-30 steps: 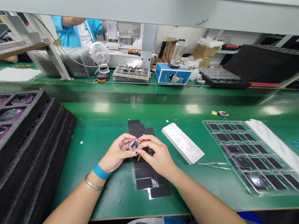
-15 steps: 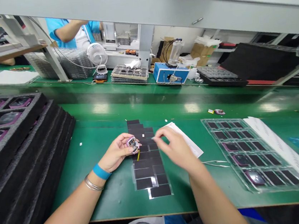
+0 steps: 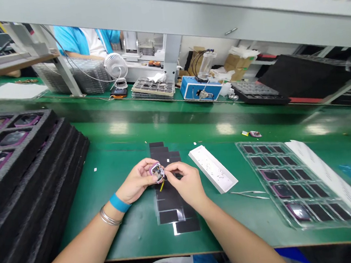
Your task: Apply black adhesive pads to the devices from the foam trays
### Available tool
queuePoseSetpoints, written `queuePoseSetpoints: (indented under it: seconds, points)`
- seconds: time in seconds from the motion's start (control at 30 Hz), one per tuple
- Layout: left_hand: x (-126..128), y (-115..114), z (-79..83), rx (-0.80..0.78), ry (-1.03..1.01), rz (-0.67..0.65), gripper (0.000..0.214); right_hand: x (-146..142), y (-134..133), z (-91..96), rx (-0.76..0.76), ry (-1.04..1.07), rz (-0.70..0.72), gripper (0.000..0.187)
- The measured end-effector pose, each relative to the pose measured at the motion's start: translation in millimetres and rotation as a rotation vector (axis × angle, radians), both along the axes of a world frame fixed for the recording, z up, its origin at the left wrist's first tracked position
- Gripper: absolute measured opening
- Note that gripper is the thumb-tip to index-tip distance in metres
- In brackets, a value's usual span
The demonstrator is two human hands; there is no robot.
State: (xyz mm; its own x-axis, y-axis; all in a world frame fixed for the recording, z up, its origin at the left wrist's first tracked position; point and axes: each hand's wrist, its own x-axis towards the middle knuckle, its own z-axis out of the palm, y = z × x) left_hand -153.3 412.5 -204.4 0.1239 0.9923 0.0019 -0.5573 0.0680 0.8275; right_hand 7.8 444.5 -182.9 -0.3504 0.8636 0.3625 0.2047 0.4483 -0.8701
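Observation:
In my left hand (image 3: 138, 180) is a small purple-rimmed watch case (image 3: 157, 173), tilted so its inner electronics face me. A thin yellow strip (image 3: 162, 186) hangs from its lower edge. The fingers of my right hand (image 3: 184, 181) are pinched together at the case's right edge; whatever they hold is too small to make out. Beneath both hands lie overlapping black rectangular sheets (image 3: 167, 202) with clear edges. To the right of my right hand sits a shallow white box (image 3: 213, 167) with tiny pieces scattered in it. Tweezers (image 3: 250, 194) lie beside that box.
Stacked black foam trays (image 3: 42, 184) holding purple-framed parts rise at the left. On the right is a clear plastic tray (image 3: 295, 185) of black rectangles and purple frames. Behind stand a white fan (image 3: 115, 66) and a blue device (image 3: 200, 88). A grey shelf beam (image 3: 162, 14) crosses overhead.
My right hand has moved left and down from beside the white box to the watch case's edge, uncovering the box. My left hand stays nearly in place. The co-worker's raised arm has lowered.

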Motion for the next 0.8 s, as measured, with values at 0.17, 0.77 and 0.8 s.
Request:
queuePoseSetpoints:
  seconds: [0.17, 0.77, 0.8]
  points:
    - [5.8, -1.0, 0.4, -0.003, 0.044, 0.069, 0.041, 0.6, -1.0, -9.3, 0.304, -0.107, -0.051, 0.013]
    - [-14.3, 3.0, 2.9, -0.033, -0.060, 0.065, 0.036, -6.2, 18.0, -39.4, 0.148, -0.564, 0.221, 0.043]
    - [-14.1, 3.0, 2.2, -0.035, -0.068, 0.059, 0.036, -8.2, 17.5, -38.3, 0.062, -0.450, 0.220, 0.044]
